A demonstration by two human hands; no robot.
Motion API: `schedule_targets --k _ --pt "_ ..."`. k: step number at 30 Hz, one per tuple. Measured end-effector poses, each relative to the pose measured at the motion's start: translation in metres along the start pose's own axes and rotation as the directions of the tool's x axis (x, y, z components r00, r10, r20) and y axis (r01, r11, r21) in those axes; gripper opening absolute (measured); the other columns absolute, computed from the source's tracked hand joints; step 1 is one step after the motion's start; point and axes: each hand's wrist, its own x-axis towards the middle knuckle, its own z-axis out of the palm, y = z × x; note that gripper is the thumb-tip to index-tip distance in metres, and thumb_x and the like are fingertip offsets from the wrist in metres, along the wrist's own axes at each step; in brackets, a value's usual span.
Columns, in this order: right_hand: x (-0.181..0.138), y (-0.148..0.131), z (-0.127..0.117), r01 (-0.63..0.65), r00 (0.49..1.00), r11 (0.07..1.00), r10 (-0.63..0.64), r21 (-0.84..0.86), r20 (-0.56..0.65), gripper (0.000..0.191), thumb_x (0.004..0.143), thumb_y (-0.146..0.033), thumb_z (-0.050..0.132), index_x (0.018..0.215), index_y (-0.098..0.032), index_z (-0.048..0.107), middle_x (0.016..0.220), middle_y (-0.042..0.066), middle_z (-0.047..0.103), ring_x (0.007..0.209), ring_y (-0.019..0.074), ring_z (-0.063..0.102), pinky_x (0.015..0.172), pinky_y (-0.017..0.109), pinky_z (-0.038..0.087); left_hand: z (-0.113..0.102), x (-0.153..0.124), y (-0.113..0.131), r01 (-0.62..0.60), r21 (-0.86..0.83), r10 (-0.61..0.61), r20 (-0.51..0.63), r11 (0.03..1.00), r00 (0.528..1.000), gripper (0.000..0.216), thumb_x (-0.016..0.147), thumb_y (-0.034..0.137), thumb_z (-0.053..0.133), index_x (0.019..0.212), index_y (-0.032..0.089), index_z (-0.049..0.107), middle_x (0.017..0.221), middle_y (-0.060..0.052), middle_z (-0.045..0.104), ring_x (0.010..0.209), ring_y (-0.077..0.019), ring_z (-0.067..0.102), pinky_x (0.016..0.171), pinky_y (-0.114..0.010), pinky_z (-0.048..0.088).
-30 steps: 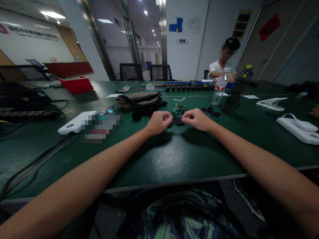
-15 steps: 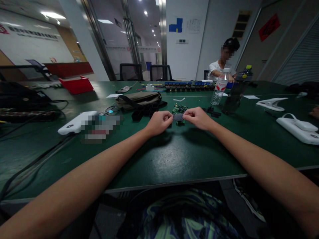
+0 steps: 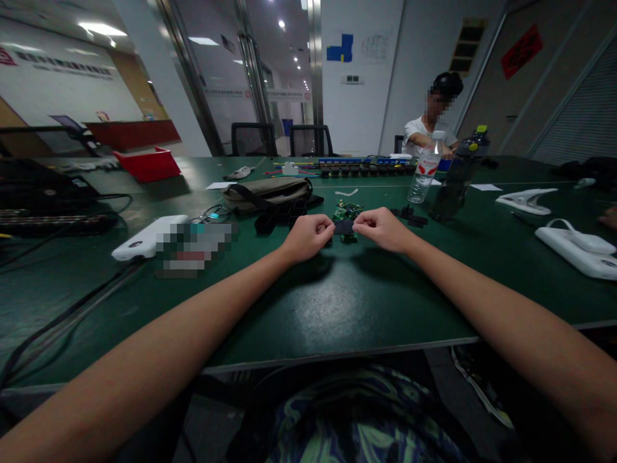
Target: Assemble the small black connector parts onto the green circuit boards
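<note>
Fingertips [image 3: 330, 227] of the left hand [image 3: 304, 239] and the right hand [image 3: 384, 229] pinch opposite ends of a thin dark piece [image 3: 344, 227], to the right of a drab pouch [image 3: 272, 191] and nearer the wearer. Both hands are closed on it; whether it touches the green circuit boards [image 3: 348, 209] close by cannot be told. Black box-like parts [image 3: 265, 223] sit just in front of the pouch; a cluster of black pieces [image 3: 413, 219] lies well to its right. The work seems to call for a light, even pinch, with both hands level so that the piece does not twist or bow. Fingers are best placed at its ends, clear of its face, since the boards crowd near and could snag or scratch.
</note>
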Motion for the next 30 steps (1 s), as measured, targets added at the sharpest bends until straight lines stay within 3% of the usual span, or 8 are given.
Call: schedule_targets --k 30 --pt "0.0002 -0.0011 -0.0006 -0.012 1.0 1.0 0.011 -0.02 -0.015 0.033 0.076 -0.043 0.055 0.072 -0.013 0.067 0.054 -0.003 0.046 0.053 0.01 0.038 0.054 0.026 0.028 -0.0011 -0.0016 0.0033 0.018 -0.016 -0.017 0.052 1.0 0.999 0.026 0.083 0.036 0.055 0.069 0.015 0.062 0.052 0.004 0.048 0.051 -0.0093 0.04 0.053 -0.023 0.03"
